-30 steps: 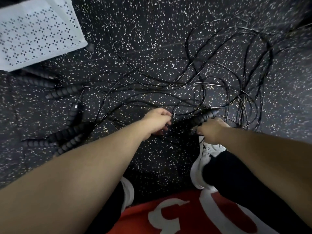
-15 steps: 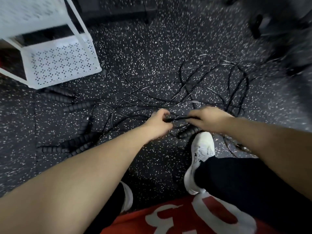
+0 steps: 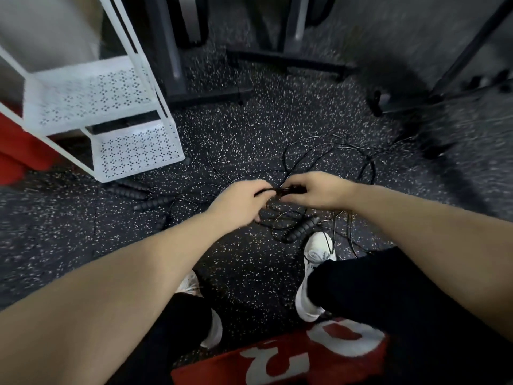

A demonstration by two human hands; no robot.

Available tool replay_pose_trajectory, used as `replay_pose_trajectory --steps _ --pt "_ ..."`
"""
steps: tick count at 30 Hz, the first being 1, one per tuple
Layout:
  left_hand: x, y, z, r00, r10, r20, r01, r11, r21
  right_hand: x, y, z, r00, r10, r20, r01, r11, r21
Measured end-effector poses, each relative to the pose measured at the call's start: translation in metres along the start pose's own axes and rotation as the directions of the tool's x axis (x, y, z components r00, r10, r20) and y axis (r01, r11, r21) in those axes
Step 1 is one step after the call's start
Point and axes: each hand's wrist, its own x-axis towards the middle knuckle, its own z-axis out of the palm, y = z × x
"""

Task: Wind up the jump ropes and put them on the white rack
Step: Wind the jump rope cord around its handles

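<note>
Left hand: fingers curled, pinching a thin black cord above the floor. Right hand: fingers curled round the same cord, close beside the left, the two nearly touching; a dark piece sits between them, too blurred to identify. Handle: black, ribbed, hanging or lying just below the right hand, near the toe of the right shoe; whether it touches the floor cannot be told. Jump ropes: loose black loops spread on the floor beyond and to the right of the hands, tangled together. Further handles: several black ribbed grips lying on the floor left of the hands, near the foot of the rack. White rack: perforated metal shelves in a white frame, standing at upper left, well apart from the hands; its visible shelves bear no rope. Floor: dark rubber with white speckles. Left shoe: white, partly hidden by the left forearm. Dark stands: bases resting on the floor behind the rack.
</note>
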Motion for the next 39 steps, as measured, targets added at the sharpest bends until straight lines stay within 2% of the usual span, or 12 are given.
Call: replay_pose_trajectory --steps 2,5,9,12,17,20,26,29,35,39 --pt "-0.016 0.011 -0.007 0.998 0.036 -0.053 -0.037 0.999 -0.016 -0.013 0.000 -0.006 0.999 0.037 -0.016 -0.037 0.999 0.004" --pt "-0.036 0.031 -0.018 0.987 0.065 -0.148 -0.086 0.986 -0.141 -0.034 0.006 -0.014 0.987 0.137 -0.090 -0.139 0.990 -0.019" --pt "-0.055 0.046 -0.033 0.972 0.061 -0.227 -0.105 0.977 -0.186 -0.059 0.013 -0.023 0.962 0.230 -0.150 -0.223 0.973 0.060" --pt "-0.064 0.055 -0.042 0.970 0.034 -0.239 -0.085 0.975 -0.203 -0.076 0.010 -0.029 0.961 0.192 -0.202 -0.174 0.979 0.103" --pt "-0.080 0.074 -0.054 0.926 0.009 -0.378 -0.113 0.961 -0.252 -0.105 0.001 -0.042 0.947 0.094 -0.308 -0.069 0.993 0.092" --pt "-0.089 0.088 -0.054 0.913 0.010 -0.408 -0.137 0.949 -0.283 -0.120 -0.004 -0.047 0.938 0.072 -0.340 -0.032 0.992 0.122" --pt "-0.099 0.096 -0.049 0.939 -0.118 -0.323 -0.030 0.908 -0.418 -0.138 -0.025 -0.048 0.927 0.023 -0.375 0.075 0.967 0.244" --pt "-0.104 0.096 -0.046 0.949 -0.159 -0.274 0.018 0.890 -0.455 -0.146 -0.040 -0.050 0.945 -0.005 -0.327 0.083 0.971 0.224" --pt "-0.123 0.110 -0.032 0.983 -0.036 -0.180 -0.013 0.965 -0.264 -0.156 -0.071 -0.050 0.981 -0.041 -0.191 0.085 0.970 0.227" --pt "-0.134 0.119 -0.038 0.957 0.044 -0.287 -0.066 0.996 -0.067 -0.161 -0.081 -0.051 0.979 -0.077 -0.191 0.119 0.967 0.224"
